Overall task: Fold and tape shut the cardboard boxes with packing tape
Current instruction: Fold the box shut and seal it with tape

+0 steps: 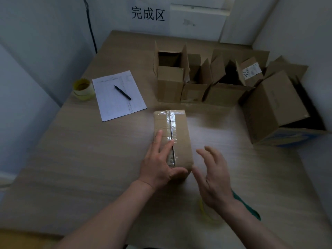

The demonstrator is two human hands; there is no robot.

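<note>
Fingers [161, 141] of the left hand [158, 164] lie straight and flat on top of the small brown cardboard box [181, 139], pressing beside the strip of clear packing tape [172, 126] that runs along its centre seam, while the thumb wraps the near end; it looks like a smoothing press, meant to bed the tape down and keep the flaps from springing. Just right of those fingers, the right hand [213, 177] hovers off the box with its fingers spread and relaxed, holding nothing, its thumb close to the box's near right corner, probably ready to steady or turn it.

Under the fingers the seam near the front end looks slightly gapped, so I'd judge the tape needs more pressing there. The box sits on the pale wood-grain bench [89, 159], lengthwise away from the person.

Well beyond the fingertips stand several open brown cardboard boxes [170, 83], flaps up, apparently waiting their turn. Off to the far left of the fingers lie a white printed sheet [115, 103] with a black pen [122, 92] on it, and a yellowish roll of tape [83, 88] beside it. Something yellow shows dimly beneath the right wrist; I can't tell what.
</note>
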